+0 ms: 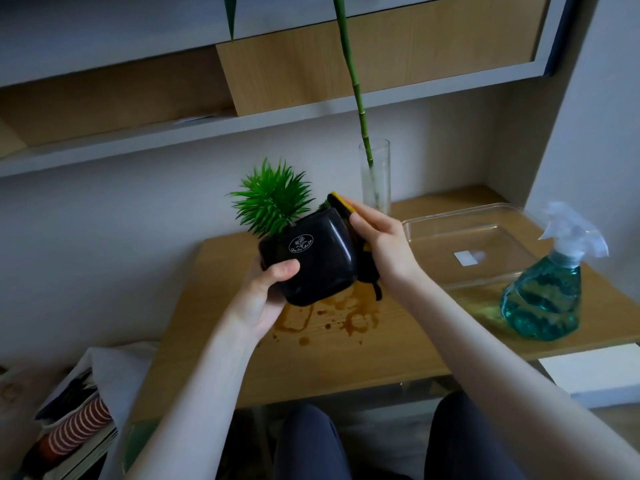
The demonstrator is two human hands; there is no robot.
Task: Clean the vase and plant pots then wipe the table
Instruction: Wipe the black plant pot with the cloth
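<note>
Hands (273, 289) around tilted black pot (311, 258), cloth (360, 251) against its side.

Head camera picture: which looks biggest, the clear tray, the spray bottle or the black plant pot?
1. Clear tray, clearly biggest.
2. Spray bottle and black plant pot: look alike, and the pot is held nearer the camera, so no ranking.

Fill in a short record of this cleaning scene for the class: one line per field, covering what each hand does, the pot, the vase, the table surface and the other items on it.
left hand: holds the black plant pot off the table, tilted
right hand: presses a dark cloth with a yellow edge to the pot's side
plant: spiky green, in the pot
vase: clear glass, upright at the back, one green stalk
table: wooden, brown stains below the pot
other items: clear plastic tray, spray bottle of blue-green liquid
</note>
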